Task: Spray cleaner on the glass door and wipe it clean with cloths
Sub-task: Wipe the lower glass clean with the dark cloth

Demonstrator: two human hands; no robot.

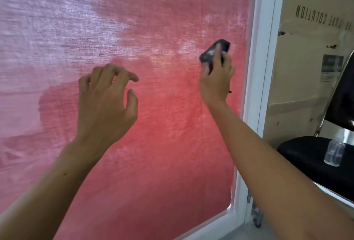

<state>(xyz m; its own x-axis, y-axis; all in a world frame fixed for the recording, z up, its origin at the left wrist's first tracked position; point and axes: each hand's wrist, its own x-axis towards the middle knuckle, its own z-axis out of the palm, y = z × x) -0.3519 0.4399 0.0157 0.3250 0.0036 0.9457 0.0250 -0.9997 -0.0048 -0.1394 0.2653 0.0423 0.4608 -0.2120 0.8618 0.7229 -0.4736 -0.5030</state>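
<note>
Head view, 1 frame. Glass door (134, 29) fills most of the picture; red woven fabric shows behind the pane, paler and whitish toward upper left, deeper red at centre and lower right. White door frame (254, 94) runs down the right edge of the pane and along its lower right border.

Right hand (217, 78) is raised near the pane's right edge, just beside the frame. Fingers are curled round a dark grey cloth (214, 51), wadded small, with the index finger laid across its back. Cloth appears pressed to the glass; actual contact cannot be confirmed from this angle.

Left hand (107, 101) is held up in front of the pane's middle, back toward camera. Fingers loosely bent and spread, thumb apart; it grasps nothing. Whether the fingertips touch the glass cannot be told.

Right of the frame: brown cardboard sheet (306, 29) with printed lettering and a paper label. Black chair (306, 151) stands before it; 1 clear bottle (334, 153) sits upright on the seat, well apart from both hands.
</note>
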